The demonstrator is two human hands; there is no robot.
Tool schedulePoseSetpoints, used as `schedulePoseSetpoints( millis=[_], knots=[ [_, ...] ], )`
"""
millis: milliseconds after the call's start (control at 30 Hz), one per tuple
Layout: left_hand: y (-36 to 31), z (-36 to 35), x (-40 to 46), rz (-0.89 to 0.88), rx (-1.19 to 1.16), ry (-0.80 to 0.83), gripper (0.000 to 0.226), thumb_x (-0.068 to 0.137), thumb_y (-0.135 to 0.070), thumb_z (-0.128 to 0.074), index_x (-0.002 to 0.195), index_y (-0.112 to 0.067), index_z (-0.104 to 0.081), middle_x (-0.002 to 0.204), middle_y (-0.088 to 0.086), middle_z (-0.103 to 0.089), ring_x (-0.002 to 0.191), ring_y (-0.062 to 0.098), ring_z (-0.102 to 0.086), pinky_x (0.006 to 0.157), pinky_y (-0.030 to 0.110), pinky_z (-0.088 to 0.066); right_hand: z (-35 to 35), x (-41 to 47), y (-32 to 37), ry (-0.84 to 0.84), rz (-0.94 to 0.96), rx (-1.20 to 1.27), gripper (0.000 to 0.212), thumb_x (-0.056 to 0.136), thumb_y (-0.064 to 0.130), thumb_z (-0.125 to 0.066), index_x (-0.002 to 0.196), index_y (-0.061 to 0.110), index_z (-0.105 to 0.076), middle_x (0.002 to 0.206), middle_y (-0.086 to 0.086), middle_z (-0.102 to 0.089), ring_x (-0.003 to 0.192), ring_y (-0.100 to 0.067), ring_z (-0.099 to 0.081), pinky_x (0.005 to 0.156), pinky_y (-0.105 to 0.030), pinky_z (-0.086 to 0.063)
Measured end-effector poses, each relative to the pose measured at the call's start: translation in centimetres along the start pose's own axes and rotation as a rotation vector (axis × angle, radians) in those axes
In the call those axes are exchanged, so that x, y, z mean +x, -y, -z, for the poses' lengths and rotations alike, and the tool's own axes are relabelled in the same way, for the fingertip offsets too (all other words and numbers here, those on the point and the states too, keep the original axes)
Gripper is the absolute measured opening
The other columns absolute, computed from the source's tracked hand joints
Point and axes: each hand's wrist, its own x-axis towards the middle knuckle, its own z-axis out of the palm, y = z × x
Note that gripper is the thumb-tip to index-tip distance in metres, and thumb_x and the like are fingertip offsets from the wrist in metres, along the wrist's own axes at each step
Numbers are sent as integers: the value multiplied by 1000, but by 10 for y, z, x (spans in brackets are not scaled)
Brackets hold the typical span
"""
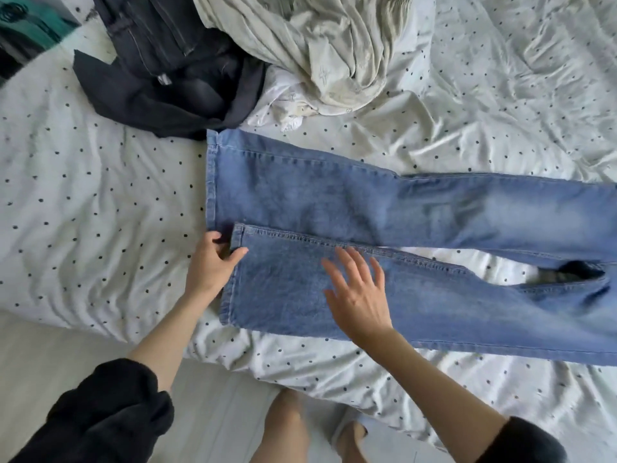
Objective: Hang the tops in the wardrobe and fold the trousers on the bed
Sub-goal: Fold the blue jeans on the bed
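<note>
Blue jeans (334, 195) lie flat on the bed, hems to the left, legs running right and spread apart. My left hand (213, 262) pinches the hem of the near leg at its upper corner, thumb on top of the denim. With fingers spread and straight, my right hand (359, 292) is on or just over the near leg; contact is unclear. A heap of dark trousers and a black garment (167, 78) lies at the back left. A pale cream top (317, 45), with a white garment (283, 105) under its edge, is crumpled at the back middle.
The bed has a white sheet with small dark dots (83, 212), wrinkled all over. Its near edge (233, 359) runs diagonally in front of me, with pale floor (50, 345) below it. My bare legs (283, 429) stand by the edge. Black sleeves cover both forearms.
</note>
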Motion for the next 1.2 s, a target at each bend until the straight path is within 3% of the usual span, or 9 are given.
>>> schedulePoseSetpoints(
  millis=[133, 200, 267, 433, 600, 867, 967, 1067, 1200],
  knots=[
    [25, -12, -20, 79, -124, 272, 19, 83, -34, -69, 94, -22, -61, 88, -9, -64, 92, 17, -60, 66, 17, -41, -22, -7, 23, 297, 37, -38, 60, 82, 39, -70, 135, 19, -51, 149, -11, -37, 138, -33, -32, 106, -65, -22],
    [28, -12, -24, 19, -163, 313, 16, 86, -25, -66, 98, -15, -63, 96, 0, -68, 94, 18, -61, 75, 25, -45, -31, -7, 25, 392, 34, -29, 61, 94, 45, -48, 148, 23, -29, 159, -7, -9, 146, -29, -2, 109, -61, 9],
    [27, -5, -26, -65, -103, 281, 19, 90, -24, -61, 91, -5, -60, 88, 10, -66, 84, 25, -61, 75, 37, -47, -35, -7, 26, 400, 40, -30, 61, 96, 48, -39, 150, 25, -20, 159, -4, 0, 146, -25, 6, 107, -57, 19],
    [29, 19, -44, -227, 247, 131, 39, 94, -36, -52, 72, -8, -35, 56, 6, -37, 54, 30, -41, 53, 36, -28, -23, -16, 34, 306, 126, 32, 62, 90, 46, -56, 143, 19, -40, 154, -9, -26, 143, -31, -20, 111, -63, -8],
    [40, 25, -53, -147, 342, 68, 39, 95, -39, -47, 83, -2, -46, 66, 15, -53, 66, 37, -54, 59, 41, -40, -28, -22, 31, 413, 176, -12, 67, 95, 55, -35, 151, 29, -11, 159, 0, 5, 146, -22, 10, 111, -55, 16],
    [56, 6, -44, 163, 385, 173, 38, 97, -39, -46, 98, -2, -51, 79, 16, -56, 90, 39, -59, 67, 38, -40, -32, -31, 15, 553, 183, -18, 61, 98, 49, -33, 151, 28, -8, 159, 0, 6, 146, -17, 9, 112, -53, 14],
    [49, 8, -26, 178, 297, 183, 28, 91, -25, -59, 102, 1, -55, 81, 13, -58, 86, 32, -61, 66, 33, -38, -21, -24, 13, 417, 159, 94, 53, 98, 35, -45, 147, 19, -31, 157, -7, -17, 146, -23, -13, 115, -53, -2],
    [33, 18, -13, 156, -12, 76, 42, 90, -24, -61, 125, -4, -49, 104, 9, -60, 91, 21, -56, 80, 29, -41, -5, -10, 6, 123, 109, 98, 44, 84, 15, -69, 126, 7, -59, 138, -19, -50, 129, -37, -45, 104, -64, -29],
    [1, 28, 29, 112, -217, 42, 61, 93, -34, -56, 142, -6, -35, 136, 10, -48, 115, 18, -50, 95, 28, -39, 10, 26, -13, -39, -24, 64, 47, 88, 14, -62, 134, 9, -51, 146, -19, -39, 137, -38, -33, 107, -64, -21]
  ],
)
